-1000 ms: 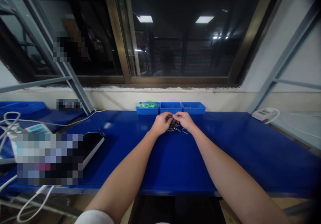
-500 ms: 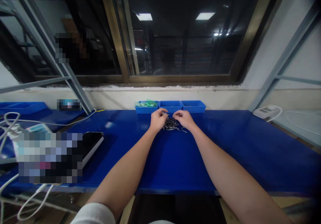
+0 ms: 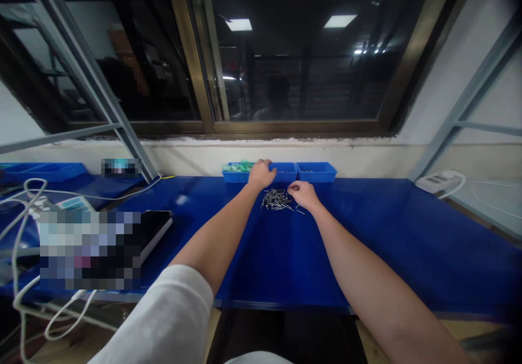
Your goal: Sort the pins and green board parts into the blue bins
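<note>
A heap of small metal pins or screws (image 3: 276, 200) lies on the blue tabletop. My right hand (image 3: 304, 194) is just right of the heap, thumb and fingertips pinched together. Whatever sits in that pinch is too small to make out. Farther back, my left hand (image 3: 262, 175) reaches over the left end of the middle blue bin (image 3: 285, 171), beside the bin with green pieces (image 3: 236, 171). Its fingers are bent and the thumb stands apart. The fingertips are partly hidden behind the hand, and nothing shows in it.
A right-hand blue bin (image 3: 316, 173) adjoins the middle one near the wall. Left on the table are a dark-topped device (image 3: 157, 223), partly blurred out, and white cables (image 3: 18, 261). A power strip (image 3: 440, 181) lies at the back right. Metal frame posts (image 3: 134, 149) flank the table.
My left hand has moved from the heap up and away to the bins, and its fingers have spread. My right hand stays near the heap, still pinched. The view has shifted slightly.
</note>
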`<state>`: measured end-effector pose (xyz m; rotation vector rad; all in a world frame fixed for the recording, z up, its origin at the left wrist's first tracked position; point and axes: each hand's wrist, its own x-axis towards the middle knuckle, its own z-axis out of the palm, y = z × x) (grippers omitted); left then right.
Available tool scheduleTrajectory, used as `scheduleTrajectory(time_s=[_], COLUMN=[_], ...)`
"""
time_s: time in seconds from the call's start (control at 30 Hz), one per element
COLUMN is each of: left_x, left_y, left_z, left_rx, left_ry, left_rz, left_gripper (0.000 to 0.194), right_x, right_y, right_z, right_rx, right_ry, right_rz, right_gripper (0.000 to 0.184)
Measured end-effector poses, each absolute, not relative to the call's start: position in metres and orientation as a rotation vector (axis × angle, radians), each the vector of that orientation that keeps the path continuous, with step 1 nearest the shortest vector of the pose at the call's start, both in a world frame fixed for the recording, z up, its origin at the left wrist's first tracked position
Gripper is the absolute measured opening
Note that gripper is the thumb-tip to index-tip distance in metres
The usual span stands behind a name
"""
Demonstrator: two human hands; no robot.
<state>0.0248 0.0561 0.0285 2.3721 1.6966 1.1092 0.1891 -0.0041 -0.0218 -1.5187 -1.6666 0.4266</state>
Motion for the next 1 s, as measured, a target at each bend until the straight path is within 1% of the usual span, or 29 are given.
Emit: scheduleTrajectory(time_s=[0.1, 0.17, 0.23, 0.3, 0.4, 0.5, 0.67, 0.77, 1.0], left_x=[0.034, 0.035, 0.031, 0.024, 0.01, -0.002, -0.005, -0.002, 0.001], left_y=[0.06, 0.055, 0.044, 0.03, 0.01, 0.0, -0.001, -0.003, -0.003], left_z=[0.03, 0.028, 0.024, 0.02, 0.012, 0.003, -0.008, -0.011, -0.013], left_rx=[2.427, 2.4, 2.382, 2.38, 2.4, 2.425, 2.528, 2.569, 2.522], left_ry=[1.819, 1.828, 1.773, 1.699, 1.556, 1.445, 1.37, 1.317, 1.378], left_rz=[0.865, 0.845, 0.901, 0.931, 0.939, 0.846, 0.699, 0.623, 0.639], left_gripper=[0.041, 0.044, 0.042, 0.036, 0.03, 0.034, 0.041, 0.042, 0.039], right_x=[0.187, 0.186, 0.186, 0.185, 0.184, 0.182, 0.179, 0.179, 0.179], right_y=[-0.004, -0.004, -0.004, -0.005, -0.004, -0.004, -0.006, -0.006, -0.002], right_z=[-0.022, -0.021, -0.021, -0.021, -0.022, -0.023, -0.022, -0.022, -0.025], right_rx=[-1.495, -1.484, -1.503, -1.526, -1.531, -1.538, -1.467, -1.467, -1.483], right_ry=[-1.82, -1.935, -2.0, -2.012, -1.99, -1.967, -2.018, -1.997, -1.953], right_rz=[0.446, 0.388, 0.319, 0.308, 0.392, 0.429, 0.343, 0.354, 0.446], right_gripper=[0.026, 0.032, 0.035, 0.032, 0.024, 0.021, 0.017, 0.017, 0.017])
